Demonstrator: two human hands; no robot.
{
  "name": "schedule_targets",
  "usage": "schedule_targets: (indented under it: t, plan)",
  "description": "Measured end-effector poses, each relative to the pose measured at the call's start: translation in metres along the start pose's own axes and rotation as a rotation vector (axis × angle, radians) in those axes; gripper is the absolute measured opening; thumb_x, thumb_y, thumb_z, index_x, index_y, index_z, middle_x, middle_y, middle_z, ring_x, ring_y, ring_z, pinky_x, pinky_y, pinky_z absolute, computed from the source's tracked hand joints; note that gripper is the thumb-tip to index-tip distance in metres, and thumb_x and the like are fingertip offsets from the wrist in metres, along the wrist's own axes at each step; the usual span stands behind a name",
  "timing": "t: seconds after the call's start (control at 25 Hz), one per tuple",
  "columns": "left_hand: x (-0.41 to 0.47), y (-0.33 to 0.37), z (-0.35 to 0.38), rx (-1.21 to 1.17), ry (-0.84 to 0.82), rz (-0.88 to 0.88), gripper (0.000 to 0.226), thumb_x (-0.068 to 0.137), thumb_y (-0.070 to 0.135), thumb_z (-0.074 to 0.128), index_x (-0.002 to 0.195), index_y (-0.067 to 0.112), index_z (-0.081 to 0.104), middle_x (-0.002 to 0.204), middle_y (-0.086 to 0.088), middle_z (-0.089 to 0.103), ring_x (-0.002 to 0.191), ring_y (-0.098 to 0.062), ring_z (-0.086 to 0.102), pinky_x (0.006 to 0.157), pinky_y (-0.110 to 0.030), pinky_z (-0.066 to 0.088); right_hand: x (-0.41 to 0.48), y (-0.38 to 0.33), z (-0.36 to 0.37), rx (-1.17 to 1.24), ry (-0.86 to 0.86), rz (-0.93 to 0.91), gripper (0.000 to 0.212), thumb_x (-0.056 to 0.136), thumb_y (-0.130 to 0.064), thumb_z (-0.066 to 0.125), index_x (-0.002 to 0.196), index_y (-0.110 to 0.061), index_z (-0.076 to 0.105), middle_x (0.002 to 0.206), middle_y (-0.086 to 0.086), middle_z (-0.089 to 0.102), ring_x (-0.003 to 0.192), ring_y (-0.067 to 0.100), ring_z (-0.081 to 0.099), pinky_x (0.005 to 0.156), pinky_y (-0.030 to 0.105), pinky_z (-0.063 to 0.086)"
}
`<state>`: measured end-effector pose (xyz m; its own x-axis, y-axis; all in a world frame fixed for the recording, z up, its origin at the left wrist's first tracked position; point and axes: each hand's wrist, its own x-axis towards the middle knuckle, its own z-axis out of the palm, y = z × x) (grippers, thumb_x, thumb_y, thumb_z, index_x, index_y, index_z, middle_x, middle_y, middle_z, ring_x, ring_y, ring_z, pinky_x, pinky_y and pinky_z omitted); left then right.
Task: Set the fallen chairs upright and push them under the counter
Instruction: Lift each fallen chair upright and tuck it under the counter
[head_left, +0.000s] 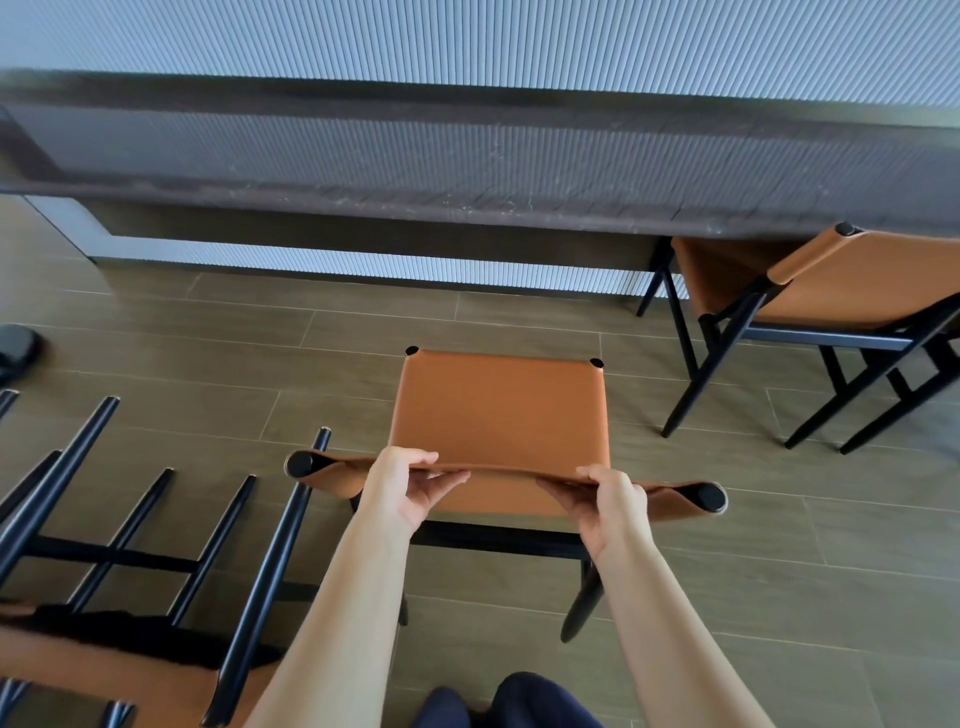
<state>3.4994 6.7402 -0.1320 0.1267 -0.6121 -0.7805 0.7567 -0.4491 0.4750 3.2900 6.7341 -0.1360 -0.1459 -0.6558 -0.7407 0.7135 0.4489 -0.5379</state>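
Floor fwd free — fallen chair L.

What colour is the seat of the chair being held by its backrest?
Tan-orange leather seat on a black frame, clearest in the head view.

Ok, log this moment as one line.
left hand and right hand: gripping backrest | middle chair: upright, short of counter | right chair: seat under counter | left chair: fallen

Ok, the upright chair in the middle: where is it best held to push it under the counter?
Grip the top edge of its backrest from behind, either side of centre, where the left hand and right hand hold it now. That edge is nearest the person and the seat faces the counter, so a push should run straight in.
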Motion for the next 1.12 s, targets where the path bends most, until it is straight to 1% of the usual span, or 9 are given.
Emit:
schedule_targets:
  t: [0.16,0.28,0.4,0.56,0.76,0.92,1.04,1.08,1.12]
  plan:
    - [0.004,0.014,0.018,-0.002,-0.013,0.018,0.027,0.082,-0.017,0.047,0.106,-0.005,0.053,0.115,-0.029,0.056,0.091,-0.052,0.065,0.061,-0.047,0.06,0.007,-0.016,0.016,0.005,-0.027,-0.004,0.021,0.085,0.018,0.045,0.102,0.005,0.048,0.12,0.032,0.051,0.107,0.052,0.057,0.077,0.062,0.055]
    - [0.008,0.027,0.032,0.026,-0.032,0.04,0.032,0.082,-0.017,0.047,0.112,-0.008,0.051,0.108,-0.029,0.058,0.085,-0.053,0.066,0.061,-0.046,0.06,0.014,-0.028,0.031,0.007,-0.047,-0.014,0.03,0.085,0.018,0.044,0.113,0.007,0.047,0.122,0.032,0.05,0.106,0.051,0.057,0.075,0.062,0.056]
    - [0.015,0.044,0.049,0.048,-0.04,0.037,0.035,0.084,-0.016,0.047,0.118,-0.01,0.049,0.116,-0.032,0.056,0.081,-0.053,0.067,0.063,-0.047,0.06,0.024,-0.041,0.048,0.004,-0.049,-0.026,0.037,0.085,0.018,0.043,0.12,0.008,0.043,0.121,0.033,0.048,0.104,0.052,0.057,0.074,0.063,0.056]
    - [0.027,0.069,0.078,0.079,-0.06,0.036,0.026,0.084,-0.016,0.047,0.108,-0.007,0.051,0.111,-0.036,0.058,0.086,-0.055,0.065,0.071,-0.049,0.059,0.039,-0.065,0.077,-0.005,-0.064,-0.044,0.033,0.085,0.019,0.043,0.116,0.006,0.045,0.11,0.03,0.05,0.086,0.05,0.059,0.057,0.057,0.058]
    - [0.05,0.109,0.121,0.106,-0.042,0.0,0.017,0.087,-0.014,0.047,0.1,-0.005,0.052,0.099,-0.036,0.057,0.097,-0.059,0.059,0.082,-0.049,0.056,0.068,-0.099,0.123,-0.088,-0.036,-0.037,0.04,0.085,0.019,0.041,0.124,0.01,0.045,0.115,0.038,0.051,0.093,0.055,0.06,0.056,0.057,0.057]
    - [0.067,0.137,0.155,0.118,-0.019,-0.064,0.009,0.09,-0.013,0.047,0.093,-0.007,0.053,0.088,-0.033,0.054,0.107,-0.059,0.054,0.09,-0.05,0.053,0.089,-0.126,0.16,-0.159,0.029,0.007,0.031,0.087,0.017,0.037,0.115,0.01,0.046,0.109,0.038,0.05,0.088,0.055,0.056,0.048,0.056,0.055]
    - [0.081,0.155,0.174,0.108,-0.022,-0.094,0.007,0.09,-0.012,0.046,0.088,-0.008,0.052,0.083,-0.033,0.052,0.111,-0.059,0.051,0.092,-0.051,0.052,0.106,-0.142,0.181,-0.198,0.036,0.064,0.025,0.091,0.014,0.035,0.116,0.014,0.04,0.113,0.041,0.043,0.106,0.058,0.051,0.07,0.06,0.056]
    - [0.084,0.16,0.18,0.099,-0.029,-0.095,0.007,0.09,-0.012,0.046,0.088,-0.008,0.051,0.083,-0.033,0.051,0.11,-0.06,0.051,0.091,-0.052,0.052,0.11,-0.146,0.186,-0.211,0.022,0.068,0.025,0.091,0.014,0.035,0.116,0.015,0.038,0.114,0.043,0.042,0.104,0.059,0.05,0.073,0.06,0.054]
    - [0.087,0.164,0.185,0.097,-0.035,-0.091,0.006,0.09,-0.012,0.046,0.088,-0.009,0.051,0.084,-0.033,0.051,0.109,-0.062,0.05,0.09,-0.052,0.052,0.113,-0.15,0.19,-0.213,0.005,0.049,0.026,0.09,0.013,0.034,0.116,0.016,0.036,0.111,0.044,0.041,0.097,0.061,0.049,0.07,0.061,0.053]
